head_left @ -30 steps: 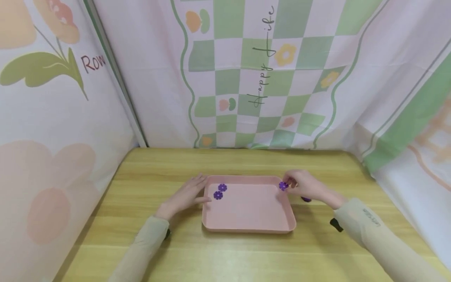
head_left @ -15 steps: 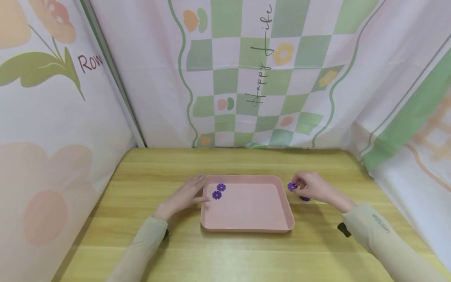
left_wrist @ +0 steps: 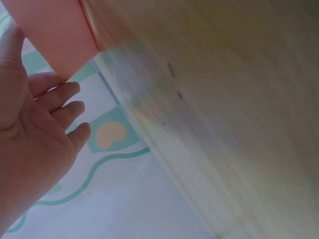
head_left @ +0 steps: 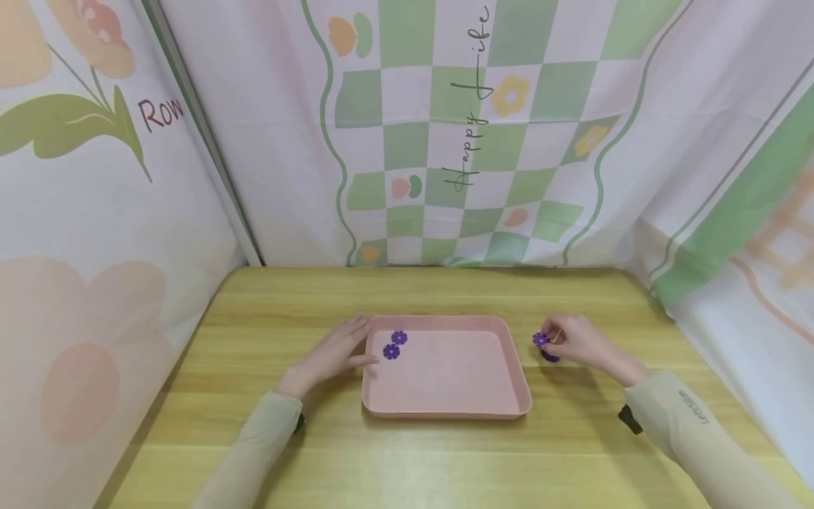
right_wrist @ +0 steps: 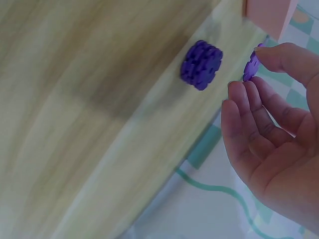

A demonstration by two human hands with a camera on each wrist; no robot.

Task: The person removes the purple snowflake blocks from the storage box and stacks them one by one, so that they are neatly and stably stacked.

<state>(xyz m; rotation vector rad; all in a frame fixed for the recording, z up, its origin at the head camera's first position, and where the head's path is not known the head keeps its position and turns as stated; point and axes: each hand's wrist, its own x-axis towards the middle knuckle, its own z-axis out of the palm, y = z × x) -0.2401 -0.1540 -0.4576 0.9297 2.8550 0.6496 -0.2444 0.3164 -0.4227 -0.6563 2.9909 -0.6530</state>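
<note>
Between its thumb and fingertips my right hand (head_left: 577,342) pinches a purple flower-shaped disc (head_left: 540,339), right of the pink tray (head_left: 448,416). A short stack of similar purple discs (right_wrist: 201,65) sits on the table beside that hand. In the head view the stack is partly hidden by the fingers and held disc. My left hand (head_left: 333,351) rests at the tray's left wall, thumb over the rim and the other fingers loosely extended outside. Inside the tray, near its far left corner, two purple discs (head_left: 391,351) lie flat, close together.
The wooden table (head_left: 407,466) reaches back to a checked green-and-white curtain (head_left: 464,141). Printed white fabric (head_left: 127,212) rises along the left side, and another curtain hangs at the right.
My right hand has moved right with its disc, from above the tray's right rim to over the stack. The left hand has stayed at the tray's left wall.
</note>
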